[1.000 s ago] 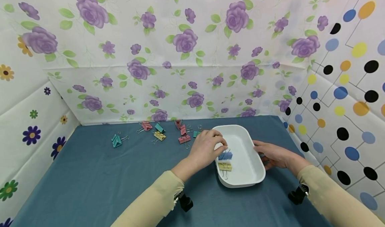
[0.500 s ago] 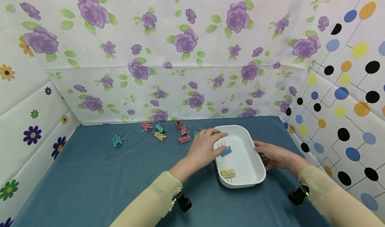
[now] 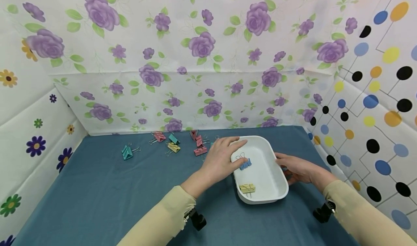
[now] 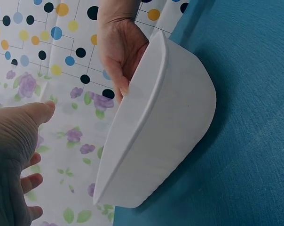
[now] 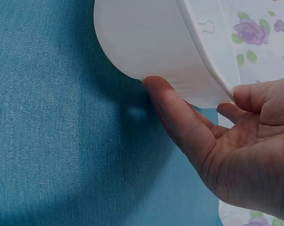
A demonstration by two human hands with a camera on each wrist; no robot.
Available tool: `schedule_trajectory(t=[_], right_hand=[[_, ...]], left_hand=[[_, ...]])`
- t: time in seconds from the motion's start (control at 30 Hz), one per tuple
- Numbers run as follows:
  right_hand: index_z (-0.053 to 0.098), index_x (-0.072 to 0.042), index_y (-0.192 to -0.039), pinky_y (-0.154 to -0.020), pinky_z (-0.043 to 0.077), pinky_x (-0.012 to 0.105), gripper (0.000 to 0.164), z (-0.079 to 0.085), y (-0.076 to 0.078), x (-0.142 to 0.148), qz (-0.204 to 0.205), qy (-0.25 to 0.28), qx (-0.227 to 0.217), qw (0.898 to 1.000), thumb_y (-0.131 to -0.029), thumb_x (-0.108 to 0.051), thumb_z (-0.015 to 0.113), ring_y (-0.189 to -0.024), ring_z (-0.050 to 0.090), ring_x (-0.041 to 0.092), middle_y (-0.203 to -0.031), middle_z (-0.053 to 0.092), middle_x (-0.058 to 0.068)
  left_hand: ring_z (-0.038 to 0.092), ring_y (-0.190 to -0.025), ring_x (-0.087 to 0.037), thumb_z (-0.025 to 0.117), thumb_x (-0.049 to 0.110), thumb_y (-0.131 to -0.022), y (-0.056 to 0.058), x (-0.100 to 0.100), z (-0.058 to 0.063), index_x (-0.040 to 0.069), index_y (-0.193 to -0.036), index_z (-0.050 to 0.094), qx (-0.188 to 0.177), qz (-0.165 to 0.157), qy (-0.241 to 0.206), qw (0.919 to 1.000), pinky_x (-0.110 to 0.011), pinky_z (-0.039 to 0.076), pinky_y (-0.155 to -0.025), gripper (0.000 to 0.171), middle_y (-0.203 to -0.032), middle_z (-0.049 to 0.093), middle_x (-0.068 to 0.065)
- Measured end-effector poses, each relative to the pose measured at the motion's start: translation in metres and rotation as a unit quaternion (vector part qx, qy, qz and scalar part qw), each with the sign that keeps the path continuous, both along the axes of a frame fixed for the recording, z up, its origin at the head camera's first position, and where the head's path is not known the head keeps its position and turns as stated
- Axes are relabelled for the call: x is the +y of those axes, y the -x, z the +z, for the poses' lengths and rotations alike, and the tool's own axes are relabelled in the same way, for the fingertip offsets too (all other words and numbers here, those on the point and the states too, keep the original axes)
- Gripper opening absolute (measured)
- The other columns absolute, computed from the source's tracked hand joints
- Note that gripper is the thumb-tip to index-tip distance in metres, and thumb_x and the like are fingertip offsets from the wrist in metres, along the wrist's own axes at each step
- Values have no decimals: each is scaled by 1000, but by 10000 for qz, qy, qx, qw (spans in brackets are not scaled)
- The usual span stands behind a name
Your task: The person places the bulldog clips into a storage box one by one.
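A white plastic tray (image 3: 265, 173) stands on the blue cloth, with a blue binder clip (image 3: 248, 163) and a yellow binder clip (image 3: 247, 188) lying in it. Over the tray's left rim hovers my left hand (image 3: 220, 160), fingers apart. Its thumb tip overlaps the blue clip's edge in the head view; the left wrist view shows nothing in that hand. My right hand (image 3: 299, 168) holds the tray's right side. In the right wrist view, one fingertip rests against the lower outer wall and another digit meets the rim.
On the cloth beyond my left hand lie several binder clips: a teal clip (image 3: 127, 152), a pink clip (image 3: 159, 136), a yellow clip (image 3: 173, 147) and red ones (image 3: 200, 151). Flowered sheeting (image 3: 182, 83) walls off the back; dotted sheeting (image 3: 368, 130) stands at the right.
My left hand has let go of the blue clip, and its fingers have spread. Both clips have shifted inside the tray, the yellow one toward the near end. The right hand stays put.
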State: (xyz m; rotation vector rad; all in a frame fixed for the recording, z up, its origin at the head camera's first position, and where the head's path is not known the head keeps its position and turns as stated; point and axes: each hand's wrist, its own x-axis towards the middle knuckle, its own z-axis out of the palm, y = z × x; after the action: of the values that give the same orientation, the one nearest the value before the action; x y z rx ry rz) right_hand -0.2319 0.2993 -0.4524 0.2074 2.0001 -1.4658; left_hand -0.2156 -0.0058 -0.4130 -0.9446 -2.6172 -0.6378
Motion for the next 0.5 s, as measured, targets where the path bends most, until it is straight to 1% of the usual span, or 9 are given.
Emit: schedule_trajectory(t=[0.2,0.37,0.5], right_hand=[[18,-30,-149,-70,52,53,57,1,-1,0,101,54,-5,9999,-99,-33,45,-105,56,35,-136,41,17],[16,-29,-149,-70,52,53,58,2,-1,1,193,94,-5,9998,-99,-34,44,-107,55,36,-137,39,18],[19,-31,-148,-69,52,52,57,1,-1,0,91,44,-23,9999,-98,-33,45,-104,56,35,-134,43,17]], left_hand=[[36,-128,-21,50,57,-89,0,-4,4,33,-141,38,88,36,-16,10000,-51,22,-107,59,-141,40,0],[38,-127,-21,53,55,-88,0,-9,6,32,-140,41,224,74,-52,9997,-47,22,-108,58,-140,41,0],[38,-127,-21,54,55,-88,0,-17,8,31,-139,43,313,94,-165,9993,-48,21,-108,58,-139,42,0]])
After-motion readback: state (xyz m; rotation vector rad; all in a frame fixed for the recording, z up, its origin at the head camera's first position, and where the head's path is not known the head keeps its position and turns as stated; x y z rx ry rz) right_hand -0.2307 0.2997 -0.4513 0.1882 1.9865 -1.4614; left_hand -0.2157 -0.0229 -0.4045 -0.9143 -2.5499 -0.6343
